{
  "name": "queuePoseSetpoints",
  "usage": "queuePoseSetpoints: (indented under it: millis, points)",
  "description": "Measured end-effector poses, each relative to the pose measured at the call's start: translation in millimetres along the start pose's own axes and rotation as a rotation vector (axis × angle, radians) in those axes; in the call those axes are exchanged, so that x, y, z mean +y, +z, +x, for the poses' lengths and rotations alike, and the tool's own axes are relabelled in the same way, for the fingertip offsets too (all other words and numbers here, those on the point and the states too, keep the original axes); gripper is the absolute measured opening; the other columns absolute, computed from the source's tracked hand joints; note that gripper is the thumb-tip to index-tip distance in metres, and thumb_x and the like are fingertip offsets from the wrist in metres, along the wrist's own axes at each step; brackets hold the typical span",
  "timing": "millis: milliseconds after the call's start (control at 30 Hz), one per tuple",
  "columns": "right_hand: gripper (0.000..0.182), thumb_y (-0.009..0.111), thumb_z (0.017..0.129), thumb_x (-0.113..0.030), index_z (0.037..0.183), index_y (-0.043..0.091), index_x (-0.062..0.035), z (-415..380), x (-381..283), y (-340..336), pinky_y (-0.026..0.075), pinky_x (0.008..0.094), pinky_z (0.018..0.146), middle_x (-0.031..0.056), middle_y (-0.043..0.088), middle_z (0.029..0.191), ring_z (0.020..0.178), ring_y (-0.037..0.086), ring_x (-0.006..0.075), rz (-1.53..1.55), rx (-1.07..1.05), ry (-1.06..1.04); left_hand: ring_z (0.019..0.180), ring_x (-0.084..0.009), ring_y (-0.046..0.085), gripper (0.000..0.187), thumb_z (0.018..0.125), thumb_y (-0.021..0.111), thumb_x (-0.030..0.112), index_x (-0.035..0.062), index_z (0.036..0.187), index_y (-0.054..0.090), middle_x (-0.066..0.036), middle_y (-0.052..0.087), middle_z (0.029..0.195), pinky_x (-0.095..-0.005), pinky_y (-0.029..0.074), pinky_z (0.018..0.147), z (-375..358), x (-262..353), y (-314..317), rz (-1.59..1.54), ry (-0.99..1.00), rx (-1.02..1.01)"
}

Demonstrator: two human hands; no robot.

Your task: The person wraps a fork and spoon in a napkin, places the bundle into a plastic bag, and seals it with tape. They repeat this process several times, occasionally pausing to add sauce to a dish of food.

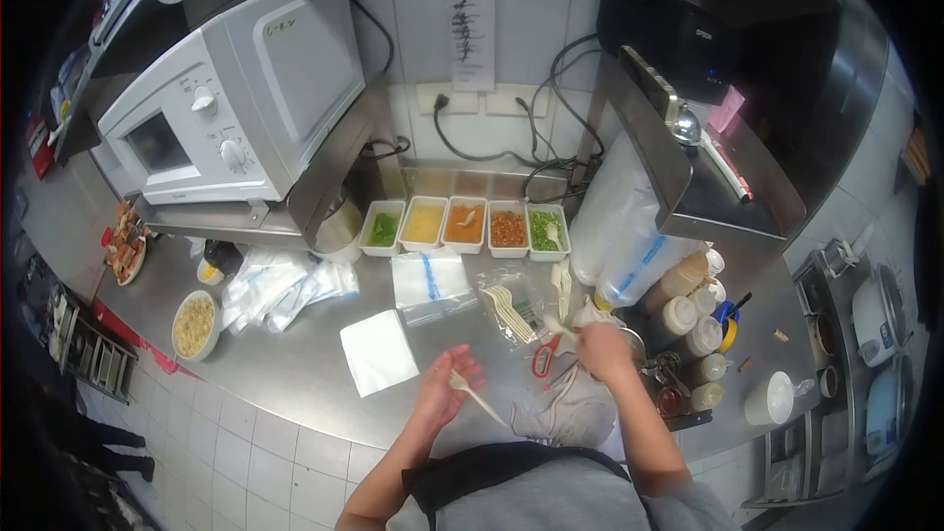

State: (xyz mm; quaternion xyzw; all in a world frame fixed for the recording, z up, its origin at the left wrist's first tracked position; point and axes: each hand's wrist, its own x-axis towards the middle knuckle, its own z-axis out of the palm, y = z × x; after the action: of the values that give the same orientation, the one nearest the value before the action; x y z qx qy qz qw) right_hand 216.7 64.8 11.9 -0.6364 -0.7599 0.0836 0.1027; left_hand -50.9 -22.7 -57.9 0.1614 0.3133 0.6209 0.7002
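Observation:
Near the counter's front edge, my left hand (447, 391) holds a pale disposable spoon (479, 401) under the thumb. The fingers are partly spread, and the handle slants down to the right. My right hand (604, 349) is closed on another pale disposable spoon (559, 328), its bowl end toward the left; the fingers are partly hidden. Just left of that hand are red-handled scissors (543, 358) and a clear bag of pale forks (508, 315). Crumpled plastic (570, 408) spreads below it. A stack of white paper napkins (379, 352) lies beyond my left hand.
Along the wall stand several white tubs of toppings (507, 248). Plastic bags (290, 285) and a bowl of food (196, 325) sit at left. Sauce bottles (680, 315) crowd the right. A microwave (236, 98) and a black printer (678, 34) stand on raised shelves.

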Motion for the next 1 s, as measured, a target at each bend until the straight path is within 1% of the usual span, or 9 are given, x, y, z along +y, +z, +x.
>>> queuePoseSetpoints:
  millis: [67, 167, 400, 467, 500, 567, 667, 900, 1000]
  points:
    - [0.013, 0.061, 0.074, -0.013, 0.076, 0.066, -0.0016, -36, 0, -26, 0.048, 0.0414, 0.061, 0.0180, 0.063, 0.074, 0.067, 0.062, 0.0332, 0.225, -0.070, -0.094, 0.112, -0.0260, 0.050, 0.042, 0.097, 0.035, 0.036, 0.0080, 0.127, 0.043, -0.014, 0.051, 0.120, -0.0463, 0.044, 0.090, 2, -3, 14, 0.027, -0.018, -0.059]
    - [0.009, 0.061, 0.074, -0.013, 0.079, 0.065, -0.0055, -69, -30, -24, 0.048, 0.0421, 0.060, 0.0140, 0.061, 0.074, 0.067, 0.060, 0.0336, 0.397, 0.084, -0.218, 0.123, -0.0291, 0.041, 0.047, 0.097, 0.030, 0.039, 0.0098, 0.134, 0.036, -0.014, 0.039, 0.135, -0.0503, 0.035, 0.100, 5, -8, 30, 0.045, -0.056, -0.085]
    - [0.012, 0.062, 0.075, -0.010, 0.087, 0.063, -0.0059, -91, -74, 23, 0.048, 0.0366, 0.056, 0.0117, 0.056, 0.071, 0.063, 0.058, 0.0300, 0.467, 0.179, -0.452, 0.115, -0.0317, 0.048, 0.050, 0.095, 0.031, 0.047, 0.0178, 0.136, 0.030, -0.008, 0.040, 0.136, -0.0472, 0.043, 0.091, 6, 0, 44, -0.031, 0.043, -0.130]
    - [0.015, 0.066, 0.075, -0.008, 0.090, 0.062, -0.0041, -89, -77, 28, 0.047, 0.0308, 0.053, 0.0068, 0.058, 0.070, 0.060, 0.059, 0.0204, 0.670, -0.008, -0.421, 0.109, -0.0286, 0.051, 0.046, 0.096, 0.031, 0.046, 0.0181, 0.132, 0.034, -0.008, 0.046, 0.128, -0.0460, 0.046, 0.085, 3, 5, 36, -0.005, 0.034, -0.075]
    - [0.015, 0.066, 0.075, -0.008, 0.090, 0.062, -0.0041, -88, -77, 38, 0.047, 0.0308, 0.053, 0.0068, 0.058, 0.070, 0.060, 0.059, 0.0204, 0.671, -0.018, -0.430, 0.109, -0.0286, 0.051, 0.046, 0.096, 0.031, 0.046, 0.0181, 0.132, 0.034, -0.008, 0.046, 0.128, -0.0460, 0.046, 0.085, 1, 8, 33, -0.010, 0.042, -0.065]
    - [0.016, 0.067, 0.077, -0.003, 0.091, 0.059, -0.0022, -84, -82, 57, 0.045, 0.0242, 0.052, 0.0020, 0.060, 0.071, 0.060, 0.057, 0.0097, 1.294, -0.325, -0.157, 0.106, -0.0264, 0.052, 0.043, 0.096, 0.030, 0.046, 0.0186, 0.129, 0.036, -0.007, 0.050, 0.122, -0.0444, 0.047, 0.082, -5, 15, 28, -0.043, 0.072, -0.087]
    - [0.015, 0.066, 0.079, 0.000, 0.091, 0.057, -0.0021, -76, -96, 55, 0.043, 0.0200, 0.052, 0.0005, 0.060, 0.074, 0.063, 0.054, 0.0049, 1.517, -0.537, 0.010, 0.109, -0.0272, 0.051, 0.045, 0.096, 0.030, 0.046, 0.0190, 0.132, 0.034, -0.008, 0.048, 0.126, -0.0456, 0.046, 0.084, -11, 24, 12, -0.027, 0.097, -0.102]
    - [0.011, 0.066, 0.080, -0.001, 0.087, 0.058, -0.0037, -66, -135, 88, 0.044, 0.0203, 0.053, 0.0038, 0.061, 0.074, 0.060, 0.054, 0.0063, 1.661, -0.423, 0.082, 0.117, -0.0286, 0.046, 0.050, 0.096, 0.027, 0.047, 0.0165, 0.135, 0.030, -0.009, 0.042, 0.134, -0.0483, 0.041, 0.092, -24, 64, -14, -0.090, 0.197, -0.031]
    - [0.007, 0.065, 0.081, -0.002, 0.084, 0.059, -0.0035, -67, -160, 94, 0.045, 0.0209, 0.053, 0.0038, 0.062, 0.075, 0.059, 0.054, 0.0069, 1.541, -0.548, 0.095, 0.102, -0.0238, 0.054, 0.048, 0.097, 0.027, 0.044, 0.0117, 0.132, 0.033, -0.009, 0.052, 0.119, -0.0420, 0.046, 0.081, -23, 76, -28, -0.093, 0.276, 0.062]
